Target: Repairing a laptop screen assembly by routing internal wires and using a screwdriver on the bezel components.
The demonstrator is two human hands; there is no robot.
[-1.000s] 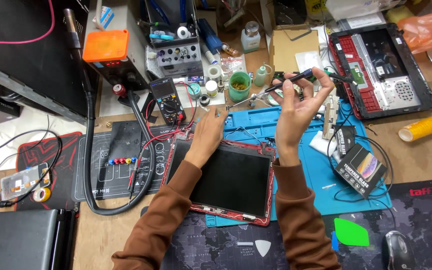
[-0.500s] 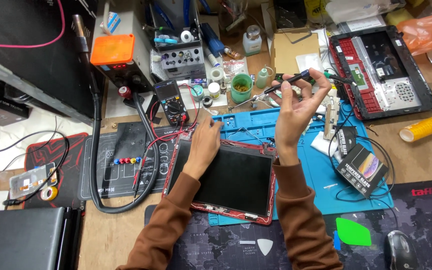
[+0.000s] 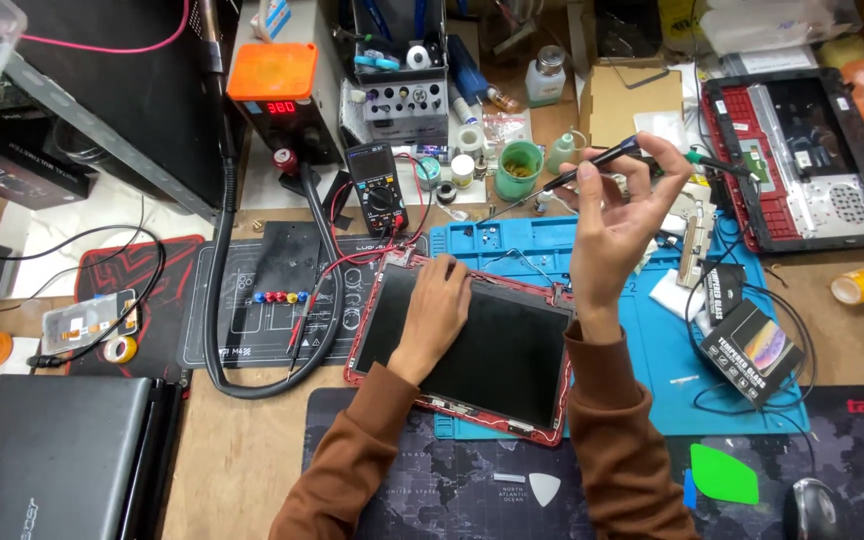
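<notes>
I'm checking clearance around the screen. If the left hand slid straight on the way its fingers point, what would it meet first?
Probably the red frame edge of the dark screen panel under the left hand, then the red multimeter leads; depth is hard to judge.

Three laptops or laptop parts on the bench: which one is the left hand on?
The red-framed dark screen panel on the blue mat; the left hand rests on it. The closed grey laptop and opened red-and-black laptop base lie untouched.
</notes>
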